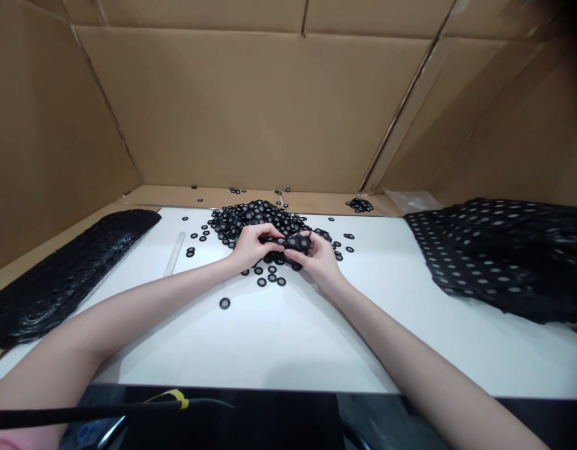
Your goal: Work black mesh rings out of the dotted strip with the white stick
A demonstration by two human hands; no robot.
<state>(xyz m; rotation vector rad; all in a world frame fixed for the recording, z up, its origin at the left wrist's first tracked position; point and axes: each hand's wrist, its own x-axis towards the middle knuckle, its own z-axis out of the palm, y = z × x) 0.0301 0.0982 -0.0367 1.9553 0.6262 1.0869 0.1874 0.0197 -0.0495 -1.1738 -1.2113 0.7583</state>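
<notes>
In front of the heap of small black rings (250, 215), my two hands meet. Bent fingers of my right hand (322, 256) wrap around a bunched black piece with grey round spots (297, 241). The thumb and fingertips of my left hand (251, 245) are pinched together at the left end of this piece. I cannot tell whether it is a scrap of sheet or a clump of rings. Loose rings lie just below the hands, among them a single ring (225, 303) nearer to me.
A black sheet full of round holes (489, 250) lies crumpled at right. On the left is a long glossy black bundle (77, 269), beside a clear strip (174, 253). A small ring pile (361, 205) sits far right. Cardboard walls (213, 106) enclose the white tabletop (213, 356).
</notes>
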